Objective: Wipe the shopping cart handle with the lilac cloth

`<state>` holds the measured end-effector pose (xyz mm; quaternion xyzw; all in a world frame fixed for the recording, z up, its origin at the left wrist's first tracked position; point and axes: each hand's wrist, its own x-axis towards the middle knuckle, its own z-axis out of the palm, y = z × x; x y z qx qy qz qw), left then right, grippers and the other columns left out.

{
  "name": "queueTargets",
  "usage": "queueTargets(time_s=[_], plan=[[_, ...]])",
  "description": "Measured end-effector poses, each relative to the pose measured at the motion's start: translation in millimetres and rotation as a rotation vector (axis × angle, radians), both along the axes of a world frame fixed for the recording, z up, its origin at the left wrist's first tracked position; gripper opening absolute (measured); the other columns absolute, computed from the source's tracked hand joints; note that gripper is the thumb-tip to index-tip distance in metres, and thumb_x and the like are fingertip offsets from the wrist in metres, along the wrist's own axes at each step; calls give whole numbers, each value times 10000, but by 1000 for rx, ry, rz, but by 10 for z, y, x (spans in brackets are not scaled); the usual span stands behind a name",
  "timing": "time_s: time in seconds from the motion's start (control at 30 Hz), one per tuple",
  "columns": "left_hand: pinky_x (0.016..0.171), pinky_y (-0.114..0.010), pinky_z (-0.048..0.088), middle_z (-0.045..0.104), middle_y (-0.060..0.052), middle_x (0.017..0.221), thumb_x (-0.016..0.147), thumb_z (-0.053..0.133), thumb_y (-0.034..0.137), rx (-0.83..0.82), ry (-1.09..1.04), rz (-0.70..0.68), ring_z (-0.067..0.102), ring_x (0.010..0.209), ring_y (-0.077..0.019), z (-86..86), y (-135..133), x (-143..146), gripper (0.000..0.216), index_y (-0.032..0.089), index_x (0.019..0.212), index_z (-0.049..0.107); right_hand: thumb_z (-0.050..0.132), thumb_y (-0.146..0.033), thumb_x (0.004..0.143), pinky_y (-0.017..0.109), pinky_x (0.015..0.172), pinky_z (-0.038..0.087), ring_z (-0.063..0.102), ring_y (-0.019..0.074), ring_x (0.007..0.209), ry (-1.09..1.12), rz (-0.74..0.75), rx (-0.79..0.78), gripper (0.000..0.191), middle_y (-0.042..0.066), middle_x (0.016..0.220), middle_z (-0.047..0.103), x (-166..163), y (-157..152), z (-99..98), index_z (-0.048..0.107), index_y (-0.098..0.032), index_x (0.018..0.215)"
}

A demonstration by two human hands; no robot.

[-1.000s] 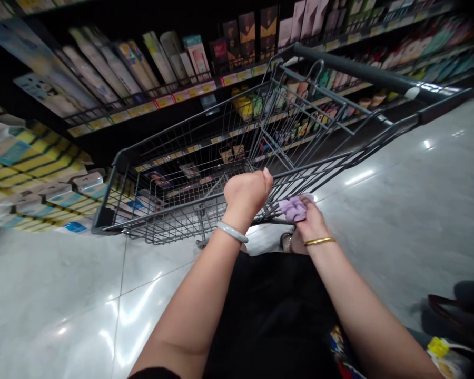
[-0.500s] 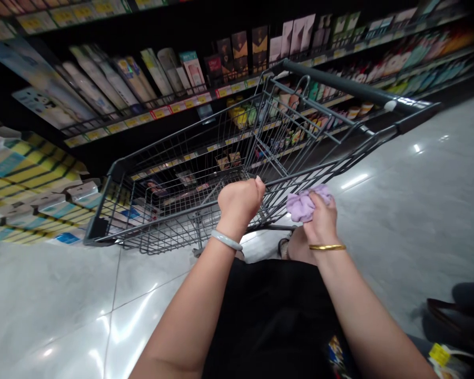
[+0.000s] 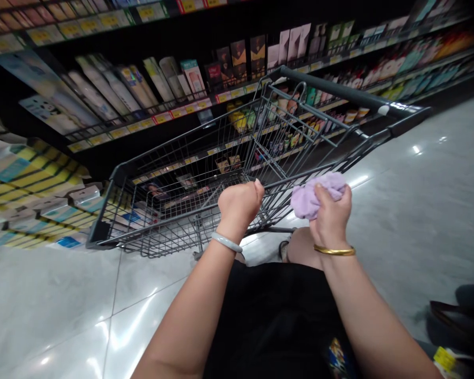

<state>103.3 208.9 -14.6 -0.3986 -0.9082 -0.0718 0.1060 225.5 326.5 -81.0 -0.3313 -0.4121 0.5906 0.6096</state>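
A grey wire shopping cart (image 3: 154, 210) stands tilted in front of me on the shiny floor. My left hand (image 3: 239, 202) is closed around the cart's near rim, a pale bangle on its wrist. My right hand (image 3: 332, 213), with a gold bangle, grips a crumpled lilac cloth (image 3: 314, 195) pressed against the rim on the right. The cart's dark handle bar (image 3: 339, 87) is at the far side. My black clothing fills the bottom middle.
Dark shelves (image 3: 174, 113) with boxed goods and price tags run behind the cart. Stacked yellow-and-white packs (image 3: 31, 184) sit at the left. Glossy grey floor tiles (image 3: 418, 200) spread to the right. A dark bag (image 3: 454, 316) lies at the lower right.
My right hand has risen and moved right along the cart's rim with the lilac cloth. My left hand keeps its grip on the rim.
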Motion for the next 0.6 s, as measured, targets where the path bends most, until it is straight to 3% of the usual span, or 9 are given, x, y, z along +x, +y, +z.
queueTargets(time_s=[0.1,0.2,0.3,0.4,0.5,0.6], plan=[[646,-317,439,710,-150,738,994,177,384,16,0,-10,686,748,-260,-3,-5,-5,651,125,825,750,726,-256,718,289,790,522,595,117,815,-178,-18,205,377,-27,938,587,-23,-22,70,527,-237,1038],[638,-318,439,710,-145,732,994,178,384,21,15,-22,687,733,-260,-18,-13,-17,648,130,822,749,719,-215,672,322,880,482,569,148,889,-433,25,329,342,-9,967,572,-84,-166,-185,567,-225,978],[631,-321,441,712,-140,732,995,175,388,20,29,-31,689,725,-261,-31,-19,-26,649,135,826,749,685,-224,691,322,897,463,557,162,924,-514,101,297,283,3,993,569,-104,-313,-364,581,-222,954],[640,-325,449,713,-142,742,998,166,390,15,25,-35,692,735,-262,-32,-19,-25,658,135,837,750,677,-258,729,314,878,462,558,156,897,-474,71,275,292,-8,964,565,-72,-340,-205,557,-229,994],[650,-327,457,715,-141,745,998,170,382,11,18,-27,694,741,-260,-22,-18,-18,651,133,839,750,695,-268,733,332,908,452,549,164,933,-461,-23,421,319,-2,995,551,-75,-279,56,542,-231,1010],[644,-328,458,715,-141,745,997,175,382,13,29,-30,695,735,-263,-13,-23,-11,646,132,833,748,682,-223,732,357,928,453,542,184,982,-504,-27,591,286,16,1025,550,-137,-270,53,552,-234,987]])
